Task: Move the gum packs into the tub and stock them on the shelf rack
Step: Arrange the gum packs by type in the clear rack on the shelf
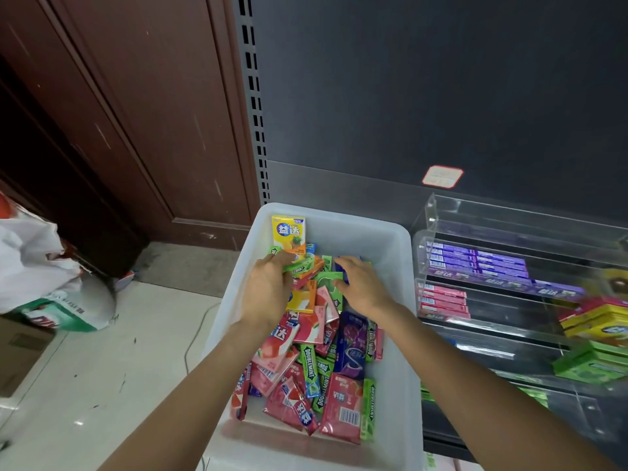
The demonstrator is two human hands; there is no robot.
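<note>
A white plastic tub (401,253) stands on the dark shelf, filled with several gum packs (306,368) in pink, green, purple, orange and yellow. A yellow pack (289,231) stands upright at the tub's far wall. My left hand (268,290) reaches into the far part of the pile and its fingers curl round a green pack (299,266). My right hand (360,283) is beside it, fingers curled round a blue pack (341,268). To the right, a clear acrylic shelf rack (509,239) holds rows of purple packs (475,263) and pink packs (441,300).
Yellow and green gum boxes (598,345) sit blurred at the rack's right end. A brown wooden door (136,113) and a white bag (40,277) on the tiled floor lie to the left. A slotted grey shelf upright (255,96) rises behind the tub.
</note>
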